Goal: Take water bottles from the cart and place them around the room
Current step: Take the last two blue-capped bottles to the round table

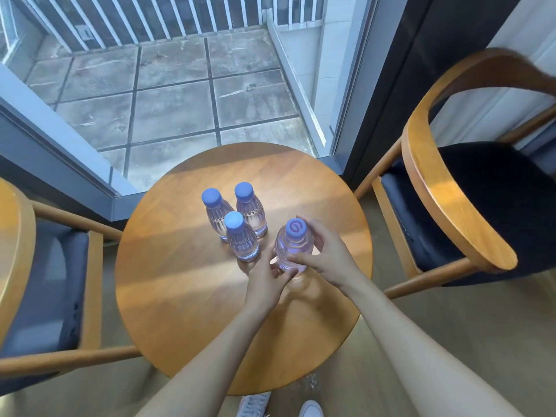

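1. Four clear plastic water bottles with blue caps, all capped and seemingly full, on the round wooden table [186, 296].
2. Three [242, 240] stand clustered mid-surface, toward the far edge.
3. Fourth bottle [291, 249] just right of them, upright: left hand [264, 281] grips its base, right hand [326, 254] wraps its body.
4. Placing step; next, probably let go without tipping it.

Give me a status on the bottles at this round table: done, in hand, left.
Done: three bottles stand upright in a cluster on the round table. In hand: a fourth bottle, upright beside them, gripped by the right hand with the left hand at its base; whether it rests on the table is unclear. Left: letting go of it. The cart and the rest of the room are out of view, so remaining placements cannot be judged.
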